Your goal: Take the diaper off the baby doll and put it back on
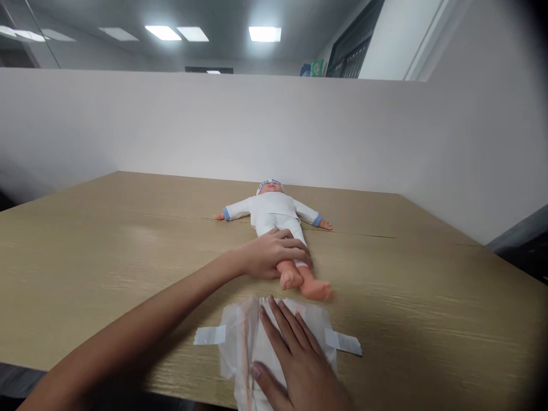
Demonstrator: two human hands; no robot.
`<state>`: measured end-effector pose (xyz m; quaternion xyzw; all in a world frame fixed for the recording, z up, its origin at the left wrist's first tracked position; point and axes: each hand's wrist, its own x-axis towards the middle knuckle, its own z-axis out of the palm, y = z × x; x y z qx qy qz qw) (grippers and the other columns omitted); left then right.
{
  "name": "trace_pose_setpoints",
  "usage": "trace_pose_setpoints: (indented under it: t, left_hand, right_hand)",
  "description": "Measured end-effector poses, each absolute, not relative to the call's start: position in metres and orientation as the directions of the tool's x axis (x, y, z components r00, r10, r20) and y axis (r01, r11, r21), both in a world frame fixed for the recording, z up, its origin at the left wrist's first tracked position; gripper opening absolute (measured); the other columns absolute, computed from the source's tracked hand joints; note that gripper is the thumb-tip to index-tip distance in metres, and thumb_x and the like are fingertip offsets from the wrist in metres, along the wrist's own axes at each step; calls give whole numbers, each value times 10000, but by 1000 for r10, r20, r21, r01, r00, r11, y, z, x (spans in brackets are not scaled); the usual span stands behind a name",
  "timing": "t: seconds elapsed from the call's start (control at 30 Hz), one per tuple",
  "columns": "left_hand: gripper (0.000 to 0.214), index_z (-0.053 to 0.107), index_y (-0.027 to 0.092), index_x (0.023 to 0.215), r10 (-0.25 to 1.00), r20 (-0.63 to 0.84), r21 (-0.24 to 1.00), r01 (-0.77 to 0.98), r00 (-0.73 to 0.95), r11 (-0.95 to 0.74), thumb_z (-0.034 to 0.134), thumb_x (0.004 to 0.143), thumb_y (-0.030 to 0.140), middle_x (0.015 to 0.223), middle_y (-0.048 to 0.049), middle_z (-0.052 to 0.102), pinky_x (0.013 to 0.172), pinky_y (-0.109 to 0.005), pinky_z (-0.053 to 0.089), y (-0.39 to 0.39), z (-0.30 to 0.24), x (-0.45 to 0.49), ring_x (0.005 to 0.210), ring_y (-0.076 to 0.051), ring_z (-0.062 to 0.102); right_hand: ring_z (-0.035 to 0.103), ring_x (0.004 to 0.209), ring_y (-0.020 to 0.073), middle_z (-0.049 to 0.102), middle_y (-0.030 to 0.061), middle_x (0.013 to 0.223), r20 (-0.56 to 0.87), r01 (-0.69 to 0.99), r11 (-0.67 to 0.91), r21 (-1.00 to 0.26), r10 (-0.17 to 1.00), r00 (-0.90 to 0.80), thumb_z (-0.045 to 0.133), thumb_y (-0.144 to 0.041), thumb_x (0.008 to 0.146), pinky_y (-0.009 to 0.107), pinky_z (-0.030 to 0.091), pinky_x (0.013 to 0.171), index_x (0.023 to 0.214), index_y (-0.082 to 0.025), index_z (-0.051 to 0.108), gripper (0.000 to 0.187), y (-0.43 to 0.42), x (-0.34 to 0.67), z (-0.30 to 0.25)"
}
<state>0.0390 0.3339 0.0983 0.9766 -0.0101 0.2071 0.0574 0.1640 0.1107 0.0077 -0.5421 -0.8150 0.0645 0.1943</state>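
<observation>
A baby doll (276, 212) in a white suit and cap lies on its back on the wooden table (107, 245), arms spread, bare feet toward me. My left hand (274, 254) is wrapped around the doll's lower legs, just above the ankles. An unfolded white diaper (240, 337) with its side tabs out lies on the table right in front of the doll's feet. My right hand (295, 357) rests flat on the diaper with the fingers stretched out, pointing toward the doll.
A white partition wall (171, 125) runs along the table's far edge. The table's near edge is just below the diaper. A dark gap shows past the table's right side (522, 251).
</observation>
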Motion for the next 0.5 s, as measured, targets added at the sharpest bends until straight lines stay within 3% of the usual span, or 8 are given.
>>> trace_pose_setpoints:
  t: [0.27,0.5]
  left_hand:
    - [371,733,242,1261,244,539,480,-56,806,-876,753,893,275,1220,-33,782,994,-380,528,352,169,31,1096,-225,702]
    - [430,748,216,1271,378,546,626,-64,748,-777,832,859,307,1218,-53,778,914,-336,565,371,189,26,1081,-224,723]
  right_hand:
    - [316,1653,302,363,75,1769,152,901,298,-317,953,-262,470,-458,1111,633,340,1323,1682,-271,416,604,186,172,20]
    - [382,1612,355,508,192,1672,332,879,386,-280,898,-289,544,-408,1099,577,323,1324,1566,-138,567,540,303,193,21]
